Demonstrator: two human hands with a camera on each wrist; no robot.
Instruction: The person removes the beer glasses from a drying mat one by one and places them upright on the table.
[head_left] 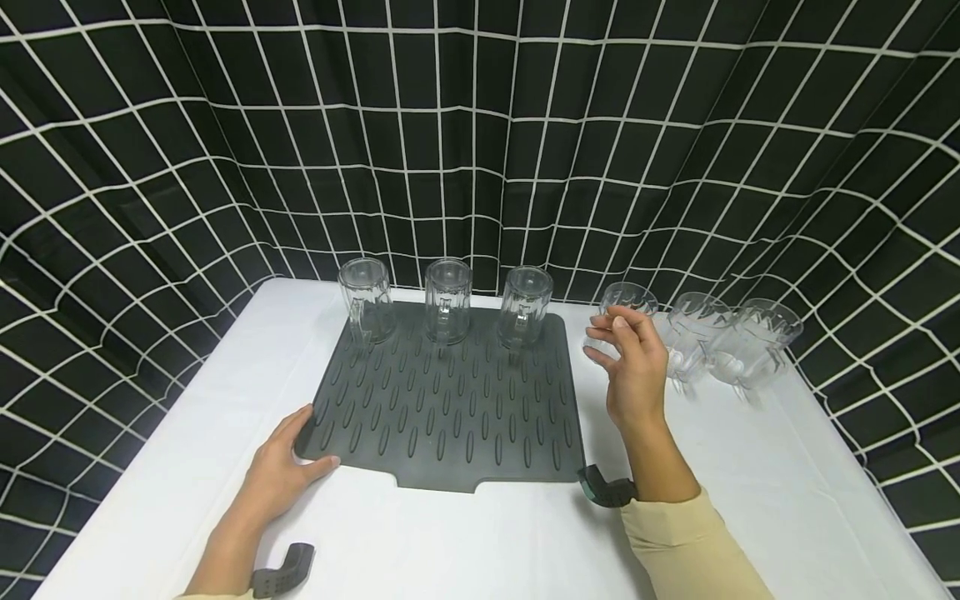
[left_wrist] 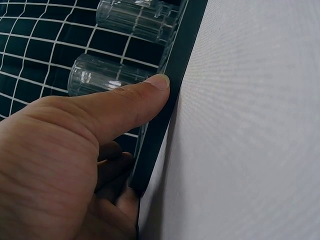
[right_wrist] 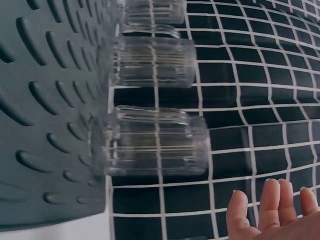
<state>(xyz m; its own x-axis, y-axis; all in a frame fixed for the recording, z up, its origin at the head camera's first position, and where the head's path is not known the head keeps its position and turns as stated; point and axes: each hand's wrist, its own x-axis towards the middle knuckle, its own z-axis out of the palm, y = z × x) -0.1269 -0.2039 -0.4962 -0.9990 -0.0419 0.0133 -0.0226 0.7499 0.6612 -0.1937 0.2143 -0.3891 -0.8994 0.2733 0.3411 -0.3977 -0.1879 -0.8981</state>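
My left hand rests at the near left corner of a dark grey ribbed drying mat, thumb on its front edge and fingers along its left side. In the left wrist view, the thumb lies straight against the mat's edge. Three clear glass mugs stand upside down in a row along the mat's far edge, handles toward me. My right hand is raised right of the mat, fingers loosely bent and holding nothing. Behind it, partly hidden, is an upright glass mug.
Two more upright glass mugs, a middle one and an outer one, stand close together at the right. A white cloth covers the table. Black curtains with a white grid enclose the back and sides.
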